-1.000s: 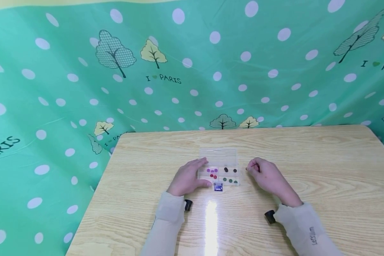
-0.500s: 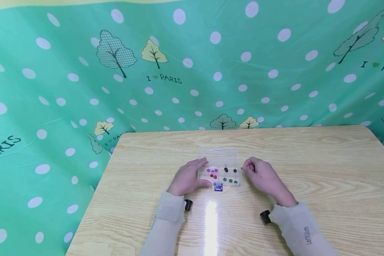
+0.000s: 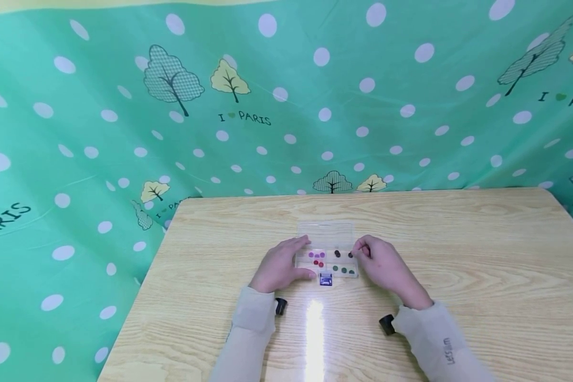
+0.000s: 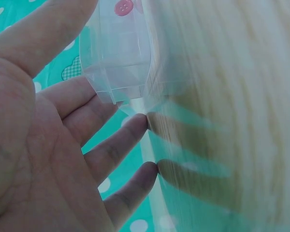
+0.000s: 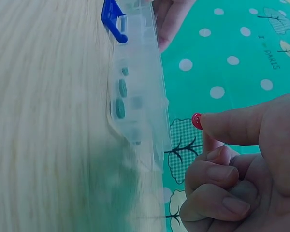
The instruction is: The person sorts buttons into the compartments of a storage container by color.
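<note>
A clear plastic compartment box (image 3: 331,275) lies on the table with its lid (image 3: 326,232) folded back and its blue latch (image 3: 326,279) toward me. Inside are purple buttons (image 3: 317,255), red buttons (image 3: 318,263), dark buttons (image 3: 337,253) and green buttons (image 3: 344,269), grouped by colour. My left hand (image 3: 280,265) rests against the box's left side, fingers fairly straight and spread, thumb near the front edge. At the box's right side, my right hand (image 3: 382,262) pinches a red button (image 5: 197,121) between thumb and forefinger, its other fingers curled in.
The wooden table (image 3: 458,228) extends around the box on every side. A green dotted cloth (image 3: 286,95) hangs behind its far edge. Black wrist cameras (image 3: 387,324) sit beside both sleeves.
My right hand has moved left, from beside the box to its right edge, with the red button still pinched. The left hand and the box have stayed in place.
</note>
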### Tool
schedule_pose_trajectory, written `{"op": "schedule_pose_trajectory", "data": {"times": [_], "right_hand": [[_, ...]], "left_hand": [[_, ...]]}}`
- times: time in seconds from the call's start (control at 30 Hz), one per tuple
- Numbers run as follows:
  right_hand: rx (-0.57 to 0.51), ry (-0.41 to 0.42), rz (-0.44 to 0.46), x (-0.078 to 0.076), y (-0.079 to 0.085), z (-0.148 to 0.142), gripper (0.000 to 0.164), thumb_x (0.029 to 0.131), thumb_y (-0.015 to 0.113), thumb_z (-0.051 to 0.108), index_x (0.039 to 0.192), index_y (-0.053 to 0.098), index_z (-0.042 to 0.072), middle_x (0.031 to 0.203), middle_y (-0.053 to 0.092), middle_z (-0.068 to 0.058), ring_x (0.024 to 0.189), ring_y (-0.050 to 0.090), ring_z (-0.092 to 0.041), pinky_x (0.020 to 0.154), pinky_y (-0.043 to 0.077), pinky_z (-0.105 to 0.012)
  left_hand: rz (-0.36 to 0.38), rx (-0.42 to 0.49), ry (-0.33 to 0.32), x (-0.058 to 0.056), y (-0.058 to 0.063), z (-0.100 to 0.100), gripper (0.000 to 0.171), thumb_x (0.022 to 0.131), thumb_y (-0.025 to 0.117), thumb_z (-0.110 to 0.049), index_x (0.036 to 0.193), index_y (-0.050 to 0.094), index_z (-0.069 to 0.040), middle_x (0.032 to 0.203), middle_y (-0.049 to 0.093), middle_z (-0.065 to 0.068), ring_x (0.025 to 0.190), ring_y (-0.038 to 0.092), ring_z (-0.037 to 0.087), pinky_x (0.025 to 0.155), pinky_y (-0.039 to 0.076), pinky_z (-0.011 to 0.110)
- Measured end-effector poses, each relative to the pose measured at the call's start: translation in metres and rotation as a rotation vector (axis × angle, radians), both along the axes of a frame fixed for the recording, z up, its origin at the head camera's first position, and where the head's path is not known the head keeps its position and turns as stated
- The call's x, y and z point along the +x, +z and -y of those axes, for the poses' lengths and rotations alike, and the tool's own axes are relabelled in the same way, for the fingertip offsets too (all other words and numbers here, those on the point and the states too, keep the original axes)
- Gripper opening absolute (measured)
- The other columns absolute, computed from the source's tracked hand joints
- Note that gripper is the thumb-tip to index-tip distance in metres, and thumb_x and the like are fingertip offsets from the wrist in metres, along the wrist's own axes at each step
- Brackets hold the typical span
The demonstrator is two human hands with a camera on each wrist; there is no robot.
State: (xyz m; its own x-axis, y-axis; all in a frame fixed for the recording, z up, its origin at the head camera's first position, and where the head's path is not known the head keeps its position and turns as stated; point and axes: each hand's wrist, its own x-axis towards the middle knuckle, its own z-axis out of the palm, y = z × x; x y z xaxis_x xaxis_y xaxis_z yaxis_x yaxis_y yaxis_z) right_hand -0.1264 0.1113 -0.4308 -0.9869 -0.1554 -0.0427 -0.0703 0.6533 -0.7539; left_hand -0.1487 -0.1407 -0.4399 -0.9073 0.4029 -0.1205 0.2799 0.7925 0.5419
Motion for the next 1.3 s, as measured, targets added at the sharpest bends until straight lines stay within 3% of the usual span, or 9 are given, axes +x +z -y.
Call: {"op": "schedule_pose_trajectory", "data": {"times": [1.3], "right_hand": [[-0.002, 0.027, 0.024, -0.004, -0.002, 0.031, 0.009, 0.101, 0.059, 0.012, 0.097, 0.066, 0.007, 0.074, 0.054, 0.0, 0.065, 0.049, -0.015, 0.059, 0.044, -0.028]], "left_hand": [[-0.028, -0.015, -0.018, -0.002, -0.004, 0.0, 0.084, 0.076, 0.085, -0.043, 0.148, 0.051, -0.013, 0.155, 0.045, 0.003, 0.143, 0.041, 0.028, 0.119, 0.032, 0.047]]}}
